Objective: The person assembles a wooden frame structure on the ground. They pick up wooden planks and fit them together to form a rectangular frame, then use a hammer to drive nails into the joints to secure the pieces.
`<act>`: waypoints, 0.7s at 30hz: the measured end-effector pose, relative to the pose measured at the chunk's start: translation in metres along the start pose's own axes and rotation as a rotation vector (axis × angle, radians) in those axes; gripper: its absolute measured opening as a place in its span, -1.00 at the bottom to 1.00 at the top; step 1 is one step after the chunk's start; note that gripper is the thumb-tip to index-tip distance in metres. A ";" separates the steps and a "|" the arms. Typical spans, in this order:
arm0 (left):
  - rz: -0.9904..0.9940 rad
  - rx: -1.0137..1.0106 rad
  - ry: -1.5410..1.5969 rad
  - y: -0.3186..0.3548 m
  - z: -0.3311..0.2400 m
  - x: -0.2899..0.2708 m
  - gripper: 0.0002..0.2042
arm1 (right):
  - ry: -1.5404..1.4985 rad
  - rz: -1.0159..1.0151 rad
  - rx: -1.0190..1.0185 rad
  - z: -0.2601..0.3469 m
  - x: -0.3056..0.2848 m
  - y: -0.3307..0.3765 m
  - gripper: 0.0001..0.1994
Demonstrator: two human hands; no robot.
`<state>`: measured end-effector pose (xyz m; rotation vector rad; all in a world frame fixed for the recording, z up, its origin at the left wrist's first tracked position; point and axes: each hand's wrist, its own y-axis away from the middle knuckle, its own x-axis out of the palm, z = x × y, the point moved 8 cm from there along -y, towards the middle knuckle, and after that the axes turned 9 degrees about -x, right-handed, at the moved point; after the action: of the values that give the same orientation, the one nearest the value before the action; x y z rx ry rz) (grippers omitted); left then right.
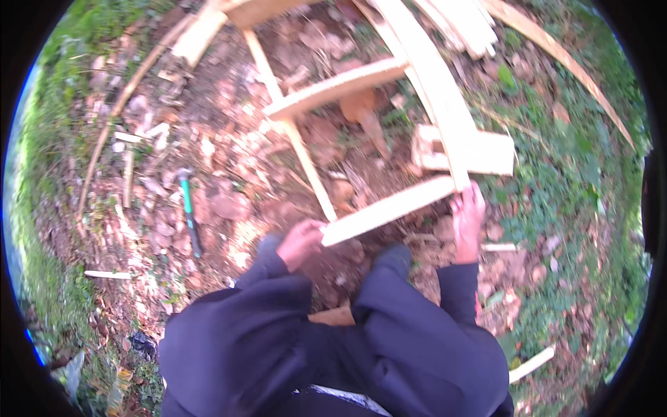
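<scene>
A pale wooden frame lies before me, with a wide side plank (434,80) on the right, a thin strip (299,149) on the left and a middle crosspiece (337,88) between them. Across its near end runs a short board (389,210). My left hand (302,243) is closed on that board's left end, by the foot of the thin strip. At the opposite corner, where the board meets the side plank, my right hand (468,212) grips the end of the side plank; some of its fingers are hidden.
A hammer (190,212) with a green and black handle lies at the left. Short wooden blocks (486,153) sit right of the frame, more planks (458,26) beyond it. Long curved-looking strips (566,61) flank both sides. Dry leaves and wood scraps (108,275) cover the ground.
</scene>
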<state>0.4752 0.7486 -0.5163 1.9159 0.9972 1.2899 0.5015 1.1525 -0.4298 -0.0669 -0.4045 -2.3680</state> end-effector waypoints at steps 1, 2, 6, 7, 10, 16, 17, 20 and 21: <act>-0.038 -0.026 -0.106 0.000 -0.001 0.000 -0.80 | 0.023 -0.010 0.022 -0.005 -0.005 -0.002 -0.92; -0.007 -0.038 -0.118 0.002 -0.008 0.007 -0.79 | 0.009 -0.005 0.002 -0.005 -0.009 -0.001 -0.92; -0.010 -0.077 -0.202 0.000 -0.008 0.005 -0.74 | -0.023 0.033 0.000 -0.001 -0.002 -0.001 -0.86; 0.010 -0.076 -0.224 -0.008 -0.009 0.002 -0.73 | -0.025 0.022 -0.009 -0.004 -0.006 -0.002 -0.85; -0.018 -0.077 -0.290 -0.004 -0.012 0.001 -0.70 | -0.024 0.043 0.009 -0.012 -0.003 -0.004 -0.83; -0.056 -0.075 -0.479 -0.005 -0.016 -0.005 -0.62 | 0.003 0.018 0.010 -0.008 -0.003 -0.004 -0.82; -0.061 -0.073 -0.481 -0.003 -0.014 -0.006 -0.61 | -0.004 0.029 0.006 -0.007 -0.001 -0.004 -0.82; -0.079 -0.077 -0.486 0.001 -0.016 -0.007 -0.60 | -0.028 0.035 0.003 -0.007 0.002 -0.001 -0.83; -0.081 -0.089 -0.489 0.001 -0.016 -0.004 -0.60 | -0.032 0.036 -0.001 -0.006 0.001 -0.002 -0.84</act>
<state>0.4600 0.7460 -0.5120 1.9641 0.7404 0.7478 0.5004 1.1514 -0.4357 -0.1120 -0.4145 -2.3346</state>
